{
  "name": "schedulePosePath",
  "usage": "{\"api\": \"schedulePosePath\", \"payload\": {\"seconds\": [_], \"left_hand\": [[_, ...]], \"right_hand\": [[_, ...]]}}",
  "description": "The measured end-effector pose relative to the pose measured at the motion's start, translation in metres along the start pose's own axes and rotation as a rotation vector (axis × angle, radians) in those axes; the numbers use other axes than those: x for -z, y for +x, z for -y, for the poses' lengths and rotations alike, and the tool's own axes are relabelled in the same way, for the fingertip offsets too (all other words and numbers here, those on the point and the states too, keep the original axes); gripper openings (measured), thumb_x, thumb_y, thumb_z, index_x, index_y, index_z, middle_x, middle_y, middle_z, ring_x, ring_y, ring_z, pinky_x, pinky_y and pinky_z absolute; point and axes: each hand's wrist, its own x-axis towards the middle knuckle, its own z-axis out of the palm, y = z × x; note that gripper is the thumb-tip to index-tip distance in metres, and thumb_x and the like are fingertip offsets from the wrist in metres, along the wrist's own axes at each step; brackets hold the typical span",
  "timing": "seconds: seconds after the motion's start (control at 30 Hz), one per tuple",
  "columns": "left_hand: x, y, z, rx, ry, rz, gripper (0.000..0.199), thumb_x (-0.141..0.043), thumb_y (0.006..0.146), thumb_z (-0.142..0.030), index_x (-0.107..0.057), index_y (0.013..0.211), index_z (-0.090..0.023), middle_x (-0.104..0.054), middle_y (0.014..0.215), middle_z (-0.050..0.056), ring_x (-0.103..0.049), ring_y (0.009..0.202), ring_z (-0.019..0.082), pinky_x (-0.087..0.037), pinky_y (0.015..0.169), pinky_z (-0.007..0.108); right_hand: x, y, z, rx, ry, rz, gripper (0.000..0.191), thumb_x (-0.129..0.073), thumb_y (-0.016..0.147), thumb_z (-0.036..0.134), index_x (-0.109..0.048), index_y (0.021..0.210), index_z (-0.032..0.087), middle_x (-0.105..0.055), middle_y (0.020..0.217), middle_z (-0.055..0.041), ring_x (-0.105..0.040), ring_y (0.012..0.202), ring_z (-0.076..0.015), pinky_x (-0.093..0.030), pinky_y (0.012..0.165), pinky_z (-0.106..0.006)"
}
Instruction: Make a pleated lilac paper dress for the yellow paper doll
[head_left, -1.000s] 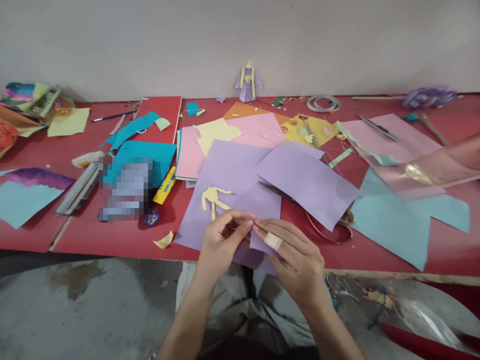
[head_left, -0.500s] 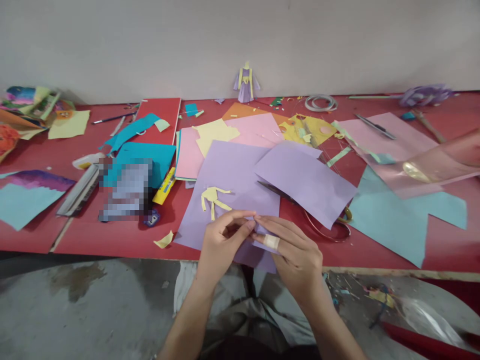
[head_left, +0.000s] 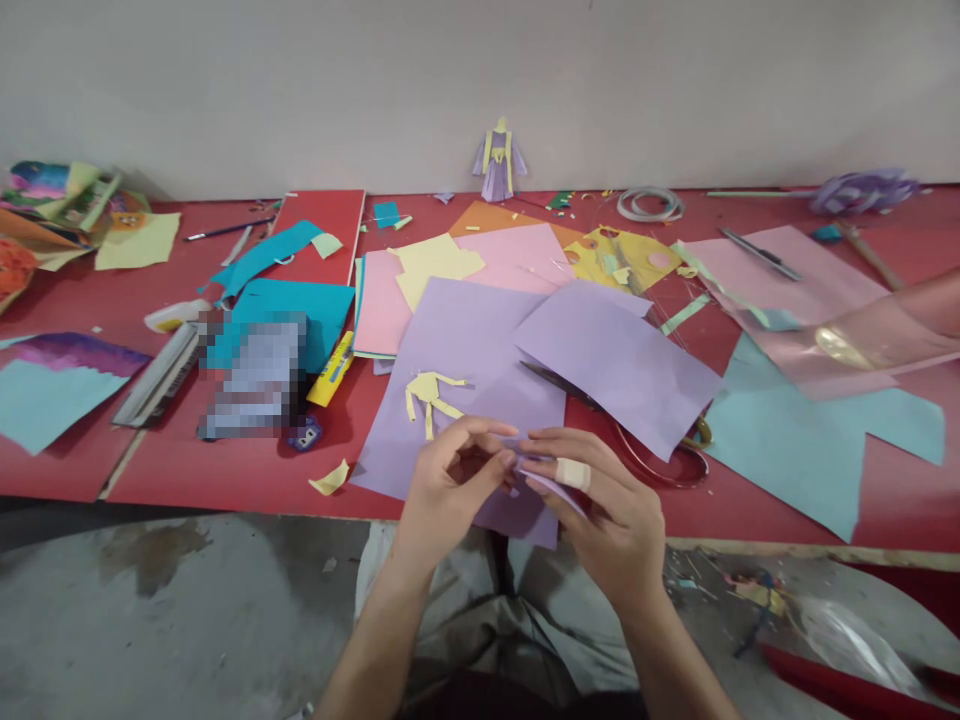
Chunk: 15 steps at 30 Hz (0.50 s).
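A small piece of purple paper is held between my two hands over the table's front edge. My left hand pinches its left end between thumb and fingers. On the right, my right hand, with a bandage round one finger, grips the other side, fingers bent over it. Just beyond my left hand, a yellow paper figure without a head lies on a large purple sheet. Another purple sheet partly covers dark-bladed scissors.
A finished paper doll in purple stands against the wall. Yellow glue packet, teal paper and a blurred patch lie left. On the right are light blue paper, a pen and a clear roll.
My right hand has shifted slightly right and its fingers have spread a little. The small purple paper now shows tilted between the hands. The view has moved slightly.
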Motion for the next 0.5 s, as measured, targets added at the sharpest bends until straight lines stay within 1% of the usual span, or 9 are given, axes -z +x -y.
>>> {"api": "schedulePosePath", "payload": {"seconds": [0.1,0.17,0.2,0.3,0.37,0.5], "left_hand": [[-0.0007,-0.0006,0.0002,0.0,0.009,0.006,0.012,-0.068,0.089,-0.021,-0.07,0.101,-0.024,-0.066,0.077,-0.003,-0.065,0.068,0.007,-0.054,0.068,0.015],[-0.0015,-0.0005,0.0008,-0.013,0.01,-0.034,0.009,-0.068,0.089,-0.021,-0.071,0.098,-0.024,-0.067,0.078,-0.003,-0.065,0.068,0.006,-0.053,0.068,0.014],[-0.0017,-0.0004,0.0012,-0.028,0.008,-0.068,0.007,-0.069,0.089,-0.021,-0.071,0.096,-0.023,-0.066,0.079,-0.003,-0.064,0.068,0.005,-0.053,0.067,0.013],[-0.0016,0.0006,0.0023,-0.069,0.016,-0.155,0.005,-0.071,0.087,-0.02,-0.072,0.092,-0.023,-0.065,0.083,-0.003,-0.061,0.073,0.005,-0.05,0.066,0.011],[-0.0007,0.0013,0.0028,-0.08,0.029,-0.159,0.005,-0.071,0.087,-0.02,-0.072,0.09,-0.023,-0.066,0.084,-0.003,-0.06,0.075,0.005,-0.049,0.066,0.01],[0.0007,0.0021,0.0026,-0.079,0.028,-0.144,0.004,-0.07,0.087,-0.019,-0.072,0.089,-0.022,-0.065,0.083,-0.002,-0.059,0.071,0.005,-0.048,0.064,0.011]], "right_hand": [[0.0015,0.0,-0.0007,-0.093,0.018,-0.02,0.022,-0.069,0.086,0.007,-0.075,0.095,0.026,-0.074,0.102,-0.0016,-0.067,0.1,-0.0178,-0.057,0.085,-0.035],[0.0027,-0.0011,-0.0023,-0.134,0.023,-0.013,0.026,-0.068,0.086,0.007,-0.075,0.1,0.028,-0.073,0.107,-0.0015,-0.067,0.102,-0.0177,-0.057,0.085,-0.034],[0.0031,-0.0016,-0.0031,-0.132,0.023,-0.008,0.031,-0.067,0.086,0.005,-0.074,0.105,0.029,-0.073,0.109,-0.0015,-0.066,0.103,-0.0179,-0.057,0.086,-0.035],[0.0037,-0.0027,-0.0044,-0.024,0.026,0.01,0.048,-0.062,0.085,-0.002,-0.071,0.116,0.033,-0.072,0.112,-0.0014,-0.064,0.107,-0.0191,-0.055,0.089,-0.039],[0.0036,-0.0032,-0.0048,0.058,0.017,0.021,0.057,-0.058,0.084,-0.007,-0.07,0.119,0.035,-0.072,0.113,-0.0018,-0.064,0.107,-0.0199,-0.055,0.088,-0.04],[0.0067,-0.0042,-0.0067,0.146,-0.078,0.056,0.066,-0.054,0.082,-0.012,-0.066,0.127,0.035,-0.069,0.117,-0.0048,-0.063,0.107,-0.0208,-0.056,0.085,-0.041]]}}
